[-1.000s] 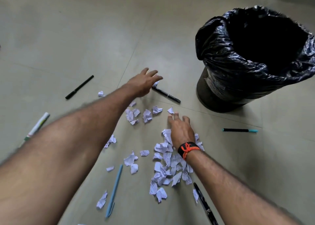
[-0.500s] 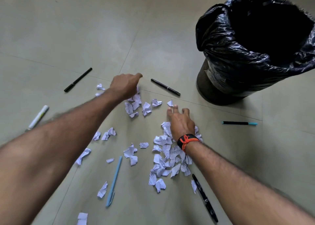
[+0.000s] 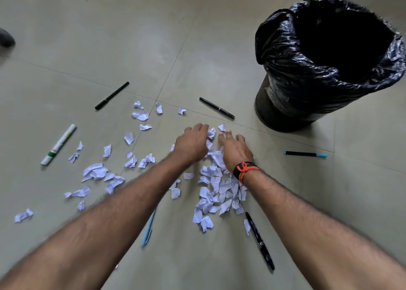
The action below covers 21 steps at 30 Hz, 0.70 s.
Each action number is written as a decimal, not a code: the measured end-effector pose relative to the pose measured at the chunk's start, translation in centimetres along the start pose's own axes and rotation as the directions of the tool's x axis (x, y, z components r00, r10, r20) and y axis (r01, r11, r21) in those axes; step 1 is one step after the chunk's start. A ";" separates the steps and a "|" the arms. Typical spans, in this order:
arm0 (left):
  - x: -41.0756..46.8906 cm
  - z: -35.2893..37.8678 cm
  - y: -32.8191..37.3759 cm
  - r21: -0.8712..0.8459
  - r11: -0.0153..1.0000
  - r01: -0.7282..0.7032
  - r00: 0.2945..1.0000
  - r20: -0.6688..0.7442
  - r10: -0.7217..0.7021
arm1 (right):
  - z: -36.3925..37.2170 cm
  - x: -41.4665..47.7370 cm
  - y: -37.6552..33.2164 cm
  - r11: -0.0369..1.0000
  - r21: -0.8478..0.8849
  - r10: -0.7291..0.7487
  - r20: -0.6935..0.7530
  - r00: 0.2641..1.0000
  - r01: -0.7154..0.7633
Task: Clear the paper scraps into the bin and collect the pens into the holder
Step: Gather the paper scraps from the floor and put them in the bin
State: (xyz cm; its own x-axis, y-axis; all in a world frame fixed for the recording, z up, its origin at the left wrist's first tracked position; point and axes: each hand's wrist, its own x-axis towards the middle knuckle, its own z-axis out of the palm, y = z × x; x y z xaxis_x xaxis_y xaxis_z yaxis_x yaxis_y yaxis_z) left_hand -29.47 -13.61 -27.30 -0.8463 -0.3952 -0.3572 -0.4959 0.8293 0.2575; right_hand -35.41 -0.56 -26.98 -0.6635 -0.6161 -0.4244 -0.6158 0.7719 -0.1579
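Centre of frame: your left hand (image 3: 193,143) lies knuckles-up with fingers curled over the far end of the heap of torn white lined paper scraps (image 3: 216,188); whether its grip encloses any scraps cannot be told. Just beside it, your right hand (image 3: 236,150), wearing a black wristband with an orange cord (image 3: 246,169), rests palm-down on the same heap, fingers spread and holding nothing.

Looser scraps trail toward the lower left. Around the heap on the grey tiled floor (image 3: 109,37) lie a slim black pen (image 3: 217,111), a black capped pen (image 3: 111,95), a white marker (image 3: 58,144), a light-blue pen (image 3: 148,229), a black clip pen (image 3: 260,241) and a black pen with teal ends (image 3: 305,154).

Upper right: the mesh bin lined with a black plastic bag (image 3: 307,76) stands upright.
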 end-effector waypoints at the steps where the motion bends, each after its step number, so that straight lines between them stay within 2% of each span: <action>1: -0.2 -0.2 0.3 0.019 1.000 0.008 0.999 -0.033 -0.008 | 0.1 -0.5 0.5 0.999 0.036 -0.030 -0.011 0.999 0.030; 3: -0.1 -0.7 0.6 0.036 0.999 0.039 0.996 -0.084 -0.036 | 0.3 -1.7 2.0 0.995 0.085 -0.054 -0.073 0.996 0.061; 6: 0.6 -0.6 1.3 0.036 0.999 0.016 1.000 0.009 -0.016 | 0.6 -3.6 4.6 0.996 0.092 -0.004 -0.149 0.989 0.018; 9: 0.4 1.0 2.2 0.041 0.996 -0.082 0.989 0.127 0.077 | 1.6 -4.8 6.3 0.994 0.044 0.102 -0.115 0.988 -0.097; 12: -1.2 2.6 3.1 0.064 0.989 -0.136 0.977 0.171 0.123 | 3.0 -5.6 5.9 0.977 0.050 0.210 -0.034 0.977 -0.208; 14: -2.5 3.1 3.6 0.063 0.986 -0.153 0.976 0.166 0.141 | 3.6 -5.9 4.8 0.980 0.052 0.193 -0.020 0.981 -0.192; 17: -4.8 3.4 3.8 0.072 0.980 -0.184 0.970 0.172 0.170 | 3.7 -6.6 3.1 0.994 0.070 0.094 -0.060 0.994 -0.090; 21: -7.2 3.4 2.4 0.072 0.980 -0.188 0.978 0.102 0.180 | 3.3 -8.5 3.4 0.976 0.181 0.133 -0.067 0.989 -0.119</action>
State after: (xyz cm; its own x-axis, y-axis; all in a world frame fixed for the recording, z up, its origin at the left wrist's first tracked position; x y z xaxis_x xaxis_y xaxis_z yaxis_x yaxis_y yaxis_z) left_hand -23.94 -7.41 -27.21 -0.8974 -0.1970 -0.3947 -0.3128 0.9152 0.2543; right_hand -30.49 7.83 -26.88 -0.7664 -0.5170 -0.3812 -0.4452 0.8553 -0.2650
